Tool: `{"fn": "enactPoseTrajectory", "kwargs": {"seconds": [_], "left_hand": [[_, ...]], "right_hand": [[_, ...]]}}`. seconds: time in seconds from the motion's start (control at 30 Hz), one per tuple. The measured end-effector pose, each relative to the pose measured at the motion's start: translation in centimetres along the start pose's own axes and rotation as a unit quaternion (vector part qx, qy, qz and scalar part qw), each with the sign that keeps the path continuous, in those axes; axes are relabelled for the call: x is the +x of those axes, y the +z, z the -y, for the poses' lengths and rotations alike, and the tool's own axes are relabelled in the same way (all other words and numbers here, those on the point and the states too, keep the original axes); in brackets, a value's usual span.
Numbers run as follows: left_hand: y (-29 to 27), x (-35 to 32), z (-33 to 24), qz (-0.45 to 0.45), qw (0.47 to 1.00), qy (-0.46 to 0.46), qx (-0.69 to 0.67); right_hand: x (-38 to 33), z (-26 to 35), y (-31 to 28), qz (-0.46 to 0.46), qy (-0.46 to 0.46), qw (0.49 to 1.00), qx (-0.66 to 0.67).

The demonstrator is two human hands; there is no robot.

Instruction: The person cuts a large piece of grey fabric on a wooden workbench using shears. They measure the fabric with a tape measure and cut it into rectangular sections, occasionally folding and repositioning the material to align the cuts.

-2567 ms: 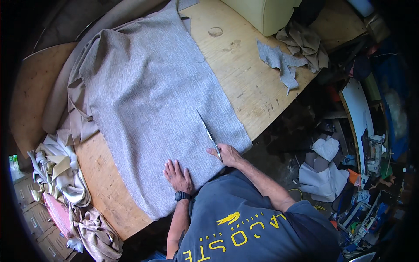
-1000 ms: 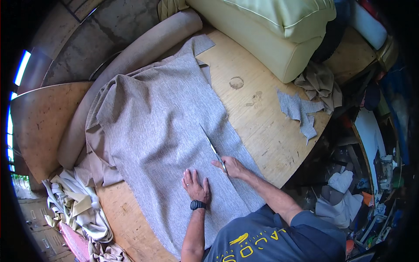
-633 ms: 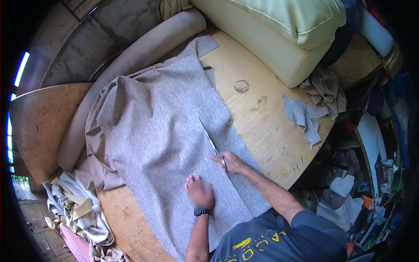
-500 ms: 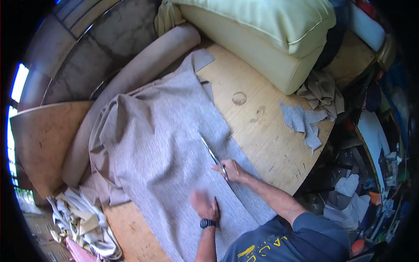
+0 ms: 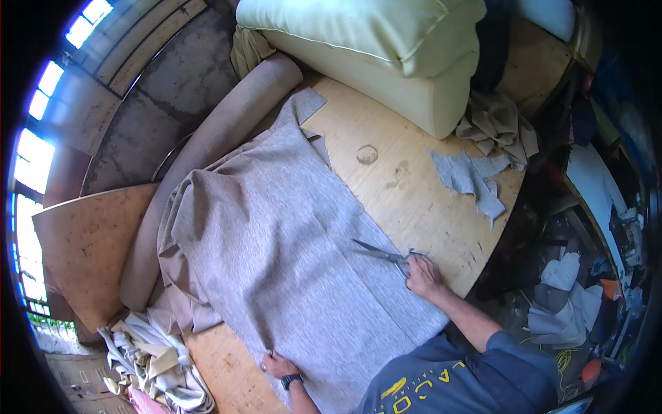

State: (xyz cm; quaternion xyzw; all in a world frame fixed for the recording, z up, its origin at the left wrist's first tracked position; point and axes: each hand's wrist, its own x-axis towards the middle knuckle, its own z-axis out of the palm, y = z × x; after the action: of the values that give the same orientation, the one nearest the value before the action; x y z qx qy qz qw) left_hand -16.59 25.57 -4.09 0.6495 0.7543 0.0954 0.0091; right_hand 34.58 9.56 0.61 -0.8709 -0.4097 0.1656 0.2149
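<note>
Yel. lettering on dk. shirt

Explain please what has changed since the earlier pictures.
The right hand moved rightward to the edge of the fabric, still holding the scissors, which now point more leftward. The left hand, earlier flat on the fabric, moved left and took hold of its left edge. The fabric roll and grey scrap stayed put.

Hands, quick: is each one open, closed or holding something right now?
Left hand: closed, apparently gripping the edge of the gray cloth.
Right hand: closed around the handles of the scissors.
</note>
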Motion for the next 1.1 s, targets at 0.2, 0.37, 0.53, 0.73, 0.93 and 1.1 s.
{"fn": "enactPoseTrajectory", "kwargs": {"seconds": [0.2, 0.37, 0.53, 0.73, 0.93, 1.1], "left_hand": [[-4.5, -3.8, 2.7, 0.027, 0.998, -0.011, -0.058], [-6.1, -12.2, 14.3, 0.107, 0.991, -0.052, -0.061], [-8.8, -19.4, 22.6, 0.213, 0.973, -0.076, -0.037], [-11.2, -22.0, 20.2, 0.019, 0.999, -0.018, 0.032], [-9.7, -20.4, 1.2, -0.039, 0.964, 0.139, -0.225], [-6.1, -24.5, -11.8, 0.125, 0.882, 0.176, -0.418]], "right_hand": [[-2.0, -0.3, -2.9, 0.072, 0.017, 0.996, 0.045], [-13.6, -3.9, -6.8, 0.109, -0.012, 0.991, 0.071], [-25.2, -7.2, -6.1, 0.171, 0.054, 0.982, 0.064], [-29.4, -7.5, -5.8, 0.192, 0.031, 0.981, 0.014], [-24.7, -4.2, -6.8, 0.148, 0.054, 0.984, 0.085], [-14.7, -3.9, -7.3, 0.119, 0.062, 0.991, -0.015]]}}
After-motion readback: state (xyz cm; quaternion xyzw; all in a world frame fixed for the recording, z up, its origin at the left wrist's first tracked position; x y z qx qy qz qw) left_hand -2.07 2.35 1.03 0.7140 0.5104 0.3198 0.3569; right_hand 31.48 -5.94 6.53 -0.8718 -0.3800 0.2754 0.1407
